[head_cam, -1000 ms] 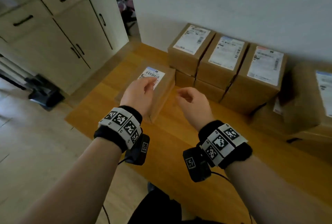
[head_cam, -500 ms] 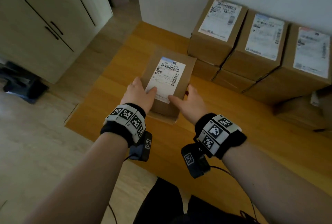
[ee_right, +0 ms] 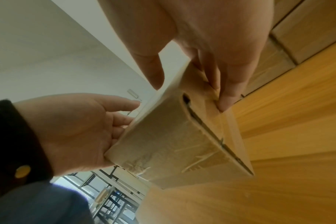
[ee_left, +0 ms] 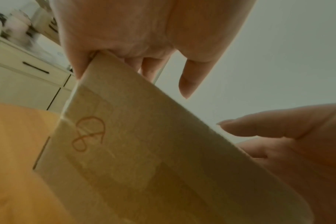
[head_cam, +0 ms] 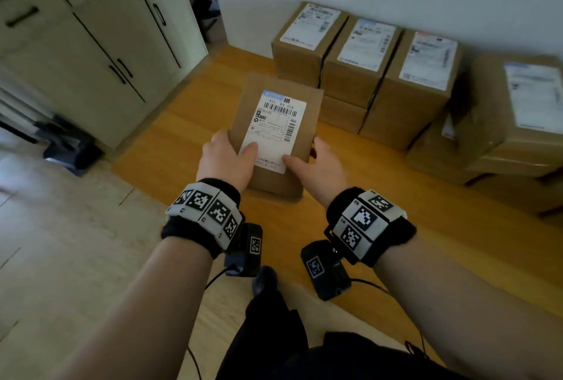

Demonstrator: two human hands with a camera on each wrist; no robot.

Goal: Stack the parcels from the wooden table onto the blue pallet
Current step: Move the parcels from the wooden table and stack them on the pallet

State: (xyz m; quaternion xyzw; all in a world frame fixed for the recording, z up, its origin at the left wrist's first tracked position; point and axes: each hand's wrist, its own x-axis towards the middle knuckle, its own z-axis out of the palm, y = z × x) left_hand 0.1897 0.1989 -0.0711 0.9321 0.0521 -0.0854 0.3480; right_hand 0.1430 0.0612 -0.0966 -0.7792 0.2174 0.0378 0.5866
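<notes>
A brown cardboard parcel (head_cam: 275, 123) with a white barcode label lies lengthwise toward me over the wooden table (head_cam: 170, 148). My left hand (head_cam: 228, 154) grips its near left side, thumb on the label and fingers down the side. Opposite it, my right hand (head_cam: 320, 163) holds the near right side the same way. The left wrist view shows the parcel (ee_left: 144, 151) tilted, with my left hand (ee_left: 125, 53) clamped on its top edge. From the right wrist, my right hand (ee_right: 201, 60) has its fingers flat along the parcel's (ee_right: 173, 144) side. The blue pallet is not in view.
Several more labelled parcels (head_cam: 359, 53) stand stacked in a row along the white wall at the back of the table, with a larger pile (head_cam: 515, 123) to the right. A cream cabinet (head_cam: 76, 59) stands at the left beyond pale floor (head_cam: 61, 242).
My hands went from reaching toward the parcel to holding it on both sides. The parcel has turned lengthwise toward me and come nearer the table's front edge.
</notes>
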